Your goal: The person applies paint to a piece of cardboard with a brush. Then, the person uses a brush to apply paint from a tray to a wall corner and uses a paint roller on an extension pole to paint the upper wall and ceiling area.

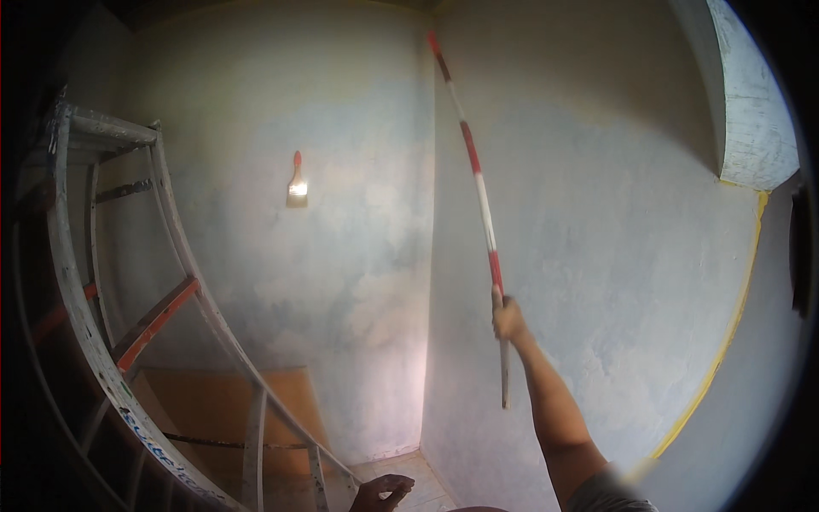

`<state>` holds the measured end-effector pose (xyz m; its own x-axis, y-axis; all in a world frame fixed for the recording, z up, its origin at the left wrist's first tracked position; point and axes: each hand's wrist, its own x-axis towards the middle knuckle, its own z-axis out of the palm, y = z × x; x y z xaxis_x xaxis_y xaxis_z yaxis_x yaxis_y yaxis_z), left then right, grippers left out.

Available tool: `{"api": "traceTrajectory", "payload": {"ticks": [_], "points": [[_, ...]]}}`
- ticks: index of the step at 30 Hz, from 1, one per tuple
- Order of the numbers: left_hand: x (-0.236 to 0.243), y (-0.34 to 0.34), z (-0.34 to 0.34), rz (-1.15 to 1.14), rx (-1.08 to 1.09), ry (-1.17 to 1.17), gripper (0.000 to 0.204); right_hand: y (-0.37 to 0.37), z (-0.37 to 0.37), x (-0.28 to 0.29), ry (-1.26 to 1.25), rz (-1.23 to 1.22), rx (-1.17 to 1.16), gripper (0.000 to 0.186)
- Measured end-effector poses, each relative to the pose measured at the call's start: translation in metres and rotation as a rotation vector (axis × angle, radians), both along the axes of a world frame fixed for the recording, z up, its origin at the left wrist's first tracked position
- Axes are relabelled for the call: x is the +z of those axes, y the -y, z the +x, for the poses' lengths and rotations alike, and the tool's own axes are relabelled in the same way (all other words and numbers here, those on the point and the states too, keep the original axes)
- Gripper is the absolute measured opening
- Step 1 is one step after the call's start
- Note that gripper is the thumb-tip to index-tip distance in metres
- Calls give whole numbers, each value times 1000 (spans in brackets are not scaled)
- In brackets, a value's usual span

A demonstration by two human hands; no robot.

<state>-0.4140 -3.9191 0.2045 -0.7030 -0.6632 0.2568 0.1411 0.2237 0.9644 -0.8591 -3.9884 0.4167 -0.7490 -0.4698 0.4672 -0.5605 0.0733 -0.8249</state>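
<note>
My right hand [509, 320] is closed around the lower part of a long pole [485, 207] banded in red and white. The pole slants up and away, and its red far end lies near the top of the corner where two walls meet. Its bare, darker butt end sticks out below my fist. Low in the picture, at the bottom edge, is my left hand [382, 493]; its fingers are loosely curled with a gap to the thumb, and nothing shows in it. Against the left wall [358, 230] a flat paintbrush [297, 181] with a red handle points its bristles down.
A paint-spattered stepladder [183, 247] with orange crosspieces stands close on the left. Behind its legs a brown board [290, 392] leans at the wall. Yellow tape [721, 367] edges the right wall [580, 256]. A pale boxed ledge [758, 102] juts out at upper right.
</note>
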Motion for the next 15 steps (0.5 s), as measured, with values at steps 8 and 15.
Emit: {"api": "traceTrajectory", "payload": {"ticks": [8,15], "points": [[-5,-6,0,8,-12,10,28,20,-2,-10,0,6,27,80],[1,-9,13,63,-20,46,25,20,7,-63,20,24,45,78]]}}
